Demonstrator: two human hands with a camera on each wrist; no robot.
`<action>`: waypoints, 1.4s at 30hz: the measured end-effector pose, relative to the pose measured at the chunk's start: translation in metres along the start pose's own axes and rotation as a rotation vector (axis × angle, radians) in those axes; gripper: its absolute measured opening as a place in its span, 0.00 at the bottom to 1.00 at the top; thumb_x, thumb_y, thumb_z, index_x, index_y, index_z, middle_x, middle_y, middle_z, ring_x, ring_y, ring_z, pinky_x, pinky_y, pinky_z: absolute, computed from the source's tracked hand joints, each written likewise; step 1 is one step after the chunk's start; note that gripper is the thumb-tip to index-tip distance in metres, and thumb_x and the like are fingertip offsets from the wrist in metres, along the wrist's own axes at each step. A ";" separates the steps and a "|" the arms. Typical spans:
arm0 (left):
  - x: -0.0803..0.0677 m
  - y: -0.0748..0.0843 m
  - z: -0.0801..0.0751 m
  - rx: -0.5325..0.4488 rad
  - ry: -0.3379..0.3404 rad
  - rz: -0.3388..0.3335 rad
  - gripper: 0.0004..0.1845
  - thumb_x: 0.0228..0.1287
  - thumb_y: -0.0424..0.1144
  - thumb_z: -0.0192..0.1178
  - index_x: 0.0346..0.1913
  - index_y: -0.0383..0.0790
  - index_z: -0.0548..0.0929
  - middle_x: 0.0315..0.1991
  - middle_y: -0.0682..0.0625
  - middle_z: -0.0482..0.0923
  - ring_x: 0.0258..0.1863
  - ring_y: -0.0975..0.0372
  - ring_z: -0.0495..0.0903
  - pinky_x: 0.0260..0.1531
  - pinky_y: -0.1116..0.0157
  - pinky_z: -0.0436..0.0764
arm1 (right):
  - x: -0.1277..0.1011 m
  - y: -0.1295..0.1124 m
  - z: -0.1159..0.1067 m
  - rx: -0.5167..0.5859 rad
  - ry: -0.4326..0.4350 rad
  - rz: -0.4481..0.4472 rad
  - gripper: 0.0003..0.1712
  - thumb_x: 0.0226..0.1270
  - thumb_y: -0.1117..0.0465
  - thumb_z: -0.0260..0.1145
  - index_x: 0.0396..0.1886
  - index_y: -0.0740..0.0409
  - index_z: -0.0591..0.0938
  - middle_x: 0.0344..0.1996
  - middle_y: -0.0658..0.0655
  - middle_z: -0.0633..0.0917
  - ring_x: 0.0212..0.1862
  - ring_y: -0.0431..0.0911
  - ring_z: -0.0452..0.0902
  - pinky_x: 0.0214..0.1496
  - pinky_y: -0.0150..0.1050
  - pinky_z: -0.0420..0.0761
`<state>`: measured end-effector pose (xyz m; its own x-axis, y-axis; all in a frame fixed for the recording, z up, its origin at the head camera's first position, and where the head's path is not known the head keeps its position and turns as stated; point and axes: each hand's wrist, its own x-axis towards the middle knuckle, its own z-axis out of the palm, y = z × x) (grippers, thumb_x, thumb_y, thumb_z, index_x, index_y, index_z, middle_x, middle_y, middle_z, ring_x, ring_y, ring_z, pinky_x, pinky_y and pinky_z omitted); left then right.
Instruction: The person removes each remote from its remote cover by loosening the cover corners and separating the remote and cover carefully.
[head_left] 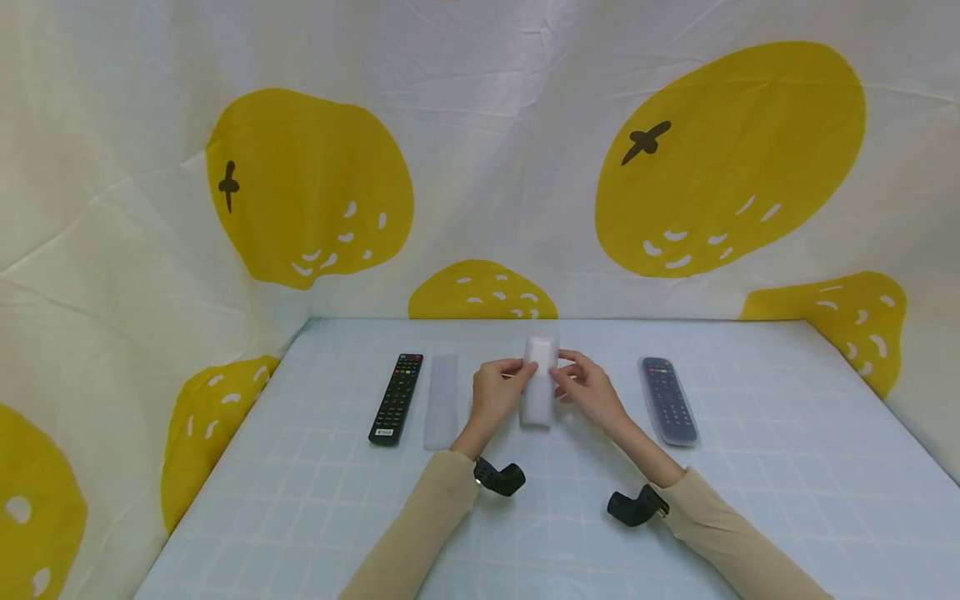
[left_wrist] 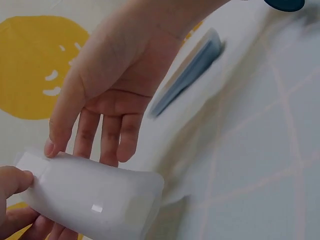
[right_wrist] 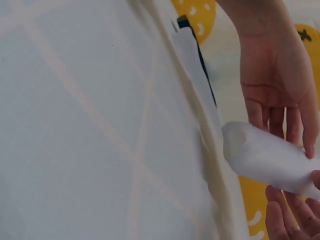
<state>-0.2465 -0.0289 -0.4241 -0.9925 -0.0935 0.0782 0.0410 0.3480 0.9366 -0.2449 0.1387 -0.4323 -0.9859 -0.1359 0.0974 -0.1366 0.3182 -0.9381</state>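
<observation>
At frame centre, the left hand (head_left: pixel 498 390) and right hand (head_left: pixel 588 387) pinch a white translucent silicone remote sleeve (head_left: pixel 538 382) between their fingers, above the pale blue checked tabletop (head_left: pixel 300 500). Left lie one black remote (head_left: pixel 396 398) and one clear sleeve (head_left: pixel 442 402); right, one sleeved remote (head_left: pixel 668 400).

Pale blue table (head_left: pixel 750 467) with a faint checked grid, near to far. White cloth backdrop (head_left: pixel 510 150) behind and on both sides, creased, printed with large yellow fruit shapes. Even, soft light.
</observation>
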 end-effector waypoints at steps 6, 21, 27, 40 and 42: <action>0.000 -0.001 0.000 0.022 -0.016 -0.028 0.18 0.60 0.46 0.66 0.47 0.36 0.86 0.33 0.45 0.85 0.27 0.64 0.79 0.26 0.71 0.78 | 0.001 0.000 0.000 -0.031 -0.024 0.036 0.27 0.71 0.56 0.59 0.64 0.66 0.69 0.43 0.70 0.83 0.31 0.45 0.83 0.33 0.36 0.83; 0.007 -0.006 0.004 0.102 -0.115 -0.087 0.21 0.61 0.43 0.64 0.55 0.36 0.80 0.36 0.45 0.84 0.27 0.62 0.79 0.27 0.68 0.82 | 0.009 0.000 -0.002 -0.166 -0.084 0.112 0.28 0.69 0.58 0.60 0.64 0.69 0.69 0.50 0.70 0.80 0.40 0.49 0.82 0.37 0.39 0.84; 0.011 -0.005 0.007 0.142 -0.141 -0.109 0.20 0.62 0.44 0.63 0.54 0.37 0.80 0.37 0.45 0.83 0.28 0.62 0.80 0.31 0.68 0.83 | 0.016 0.002 -0.002 -0.186 -0.061 0.151 0.31 0.69 0.53 0.60 0.66 0.64 0.66 0.50 0.69 0.78 0.33 0.48 0.82 0.36 0.38 0.84; 0.022 -0.003 0.013 0.315 -0.113 0.014 0.22 0.63 0.46 0.62 0.56 0.38 0.79 0.36 0.45 0.83 0.29 0.61 0.78 0.29 0.69 0.80 | 0.029 0.005 -0.001 -0.319 -0.019 0.097 0.28 0.68 0.50 0.62 0.58 0.65 0.75 0.39 0.64 0.83 0.26 0.45 0.81 0.29 0.32 0.77; 0.023 -0.004 0.013 0.333 -0.115 0.025 0.20 0.65 0.46 0.60 0.56 0.39 0.80 0.35 0.46 0.83 0.28 0.62 0.78 0.27 0.70 0.78 | 0.030 0.005 -0.002 -0.328 -0.015 0.089 0.27 0.68 0.50 0.62 0.57 0.65 0.76 0.38 0.64 0.83 0.26 0.45 0.81 0.29 0.32 0.76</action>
<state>-0.2711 -0.0201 -0.4303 -0.9989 0.0179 0.0428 0.0444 0.6358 0.7706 -0.2750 0.1379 -0.4341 -0.9942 -0.1070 0.0125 -0.0760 0.6139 -0.7857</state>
